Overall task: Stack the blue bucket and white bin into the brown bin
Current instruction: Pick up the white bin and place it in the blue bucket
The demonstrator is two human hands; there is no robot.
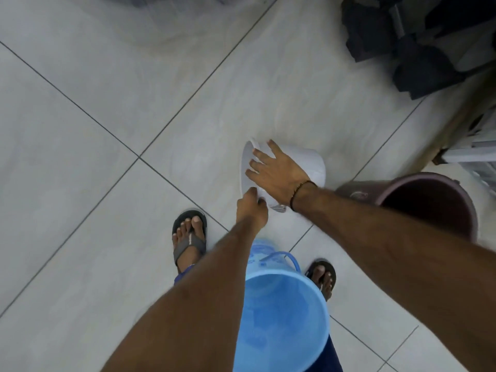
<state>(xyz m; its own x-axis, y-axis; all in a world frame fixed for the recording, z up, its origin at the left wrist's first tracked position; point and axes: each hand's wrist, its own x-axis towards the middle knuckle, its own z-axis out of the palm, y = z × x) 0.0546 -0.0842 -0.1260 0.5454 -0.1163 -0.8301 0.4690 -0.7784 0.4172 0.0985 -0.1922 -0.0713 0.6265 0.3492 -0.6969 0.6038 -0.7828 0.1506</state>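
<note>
Blue bucket, pale grey tiled floor, white bin on its side

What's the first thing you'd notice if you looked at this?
Right in the middle, a white bin lies tipped sideways; the left hand pinches its rim and the right hand spreads over its side. A blue bucket stands between the sandalled feet below, and a brown bin waits at the right.

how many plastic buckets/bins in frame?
3: white plastic bin tipped sideways at centre; translucent blue plastic bucket at bottom centre; brown plastic bin at right edge. Others may sit out of frame.
</note>
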